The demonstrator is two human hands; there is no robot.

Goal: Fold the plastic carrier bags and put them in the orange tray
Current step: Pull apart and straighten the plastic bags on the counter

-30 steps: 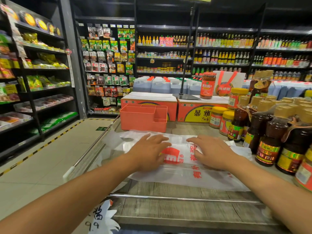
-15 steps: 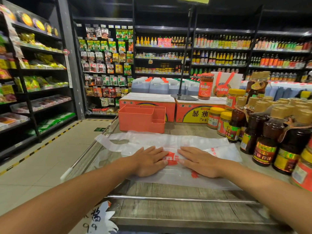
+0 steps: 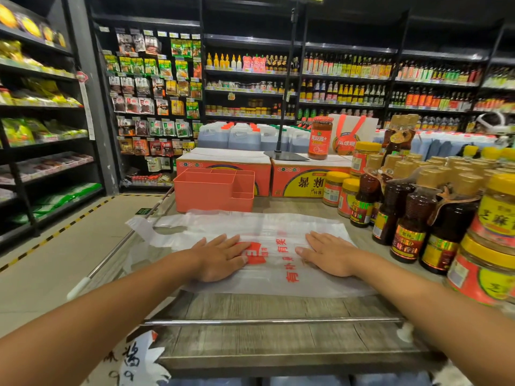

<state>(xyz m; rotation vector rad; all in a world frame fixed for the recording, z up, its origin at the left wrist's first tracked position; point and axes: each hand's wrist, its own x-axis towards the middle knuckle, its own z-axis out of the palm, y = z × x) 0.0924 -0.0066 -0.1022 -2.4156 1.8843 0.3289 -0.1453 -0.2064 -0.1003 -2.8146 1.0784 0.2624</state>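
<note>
A white, half-clear plastic carrier bag [image 3: 267, 227] with red printing lies flat on the wooden display table [image 3: 264, 307], its handles trailing off to the left. My left hand [image 3: 220, 259] presses flat on the bag's left part, partly over the red logo. My right hand [image 3: 330, 253] presses flat on the bag's right part, fingers straight. Behind the bag stands the orange tray [image 3: 206, 190], a divided box with nothing visible inside.
Dark sauce bottles [image 3: 409, 218] and yellow-lidded jars [image 3: 490, 246] crowd the table's right side. Two orange cartons [image 3: 298, 179] and a sign stand [image 3: 284, 154] sit behind the tray. A metal rail [image 3: 270, 321] runs along the table's near edge. The aisle floor [image 3: 69, 254] lies left.
My hands drew together at the bag's middle, then slid apart, the right hand going right and the left a little left, smoothing the bag flatter.
</note>
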